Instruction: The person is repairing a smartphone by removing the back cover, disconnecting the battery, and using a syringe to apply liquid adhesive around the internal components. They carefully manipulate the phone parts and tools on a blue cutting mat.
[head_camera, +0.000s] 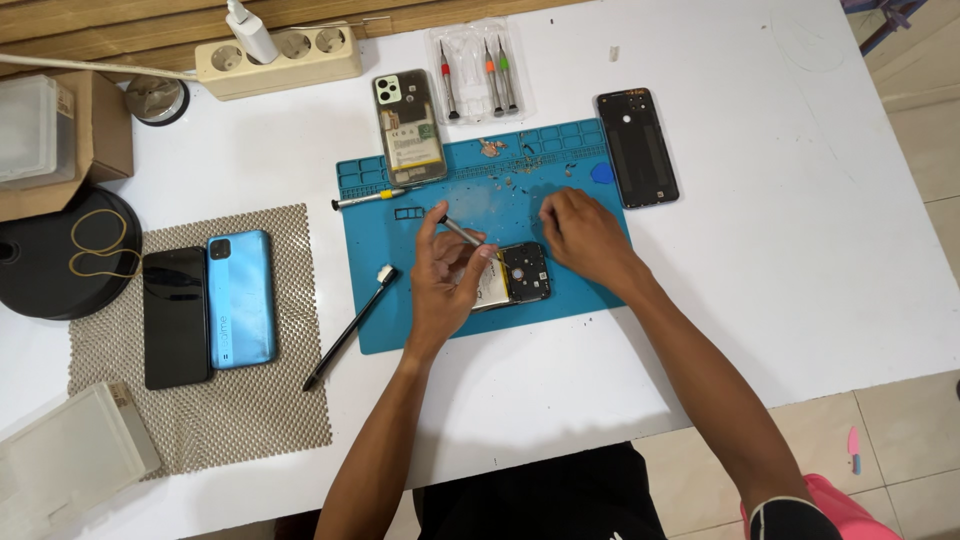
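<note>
Where the white bench (760, 260) carries the work, the items run as follows. Blue silicone repair mat (400, 320), centre, strewn with tiny screws along its upper trays. Beige mesh non-slip pad (250, 400), left, bearing a black slab phone (176, 318) and a light-blue phone (241, 298) side by side. Cream power strip (280, 58) at the far edge. Clear case of small screwdrivers (480, 72) beside a stripped phone frame with yellowish label (410, 127). Black rear cover (637, 147), just off the mat's right corner. Long black brush tool (345, 335), lying across the mat's left edge.

Opened black phone with exposed board and battery (520, 275): low on the mat, under and between both hands. Left hand (445, 285) rests on its left half, fingers closed on a slim grey metal driver (462, 233) angled above it. Right hand (585, 235) sits just beyond its upper right corner, fingers curled down to the mat; whether they pinch anything cannot be told.

Risk, as judged: loose screws may scatter if a wrist sweeps them; the driver tip could slip and gouge the board or battery.
</note>
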